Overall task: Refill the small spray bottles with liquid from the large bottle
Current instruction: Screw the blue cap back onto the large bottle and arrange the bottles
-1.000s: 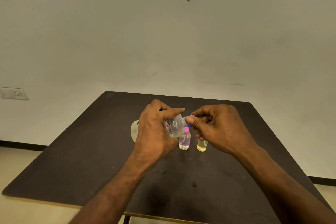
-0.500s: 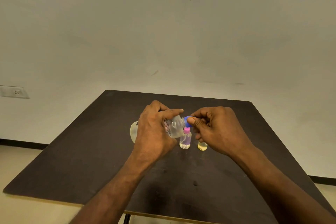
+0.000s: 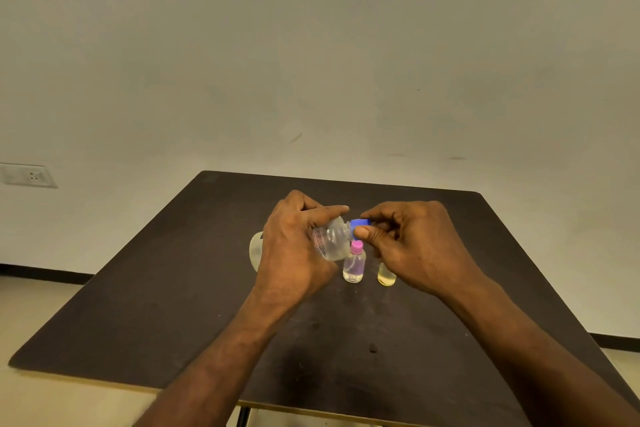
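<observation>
You are uncapping: your left hand grips the large bottle tipped sideways above the table, while your right hand pinches its blue cap. Next, twist it off before pouring into the pink-capped bottle or the yellowish one below. Since a second ago, hardly anything has shifted.

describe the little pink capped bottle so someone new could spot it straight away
On the dark table, look just below the large bottle that the left hand holds tilted. The small clear bottle stands there, upright. Its pink cap sets it apart from the yellowish bottle beside it.
</observation>
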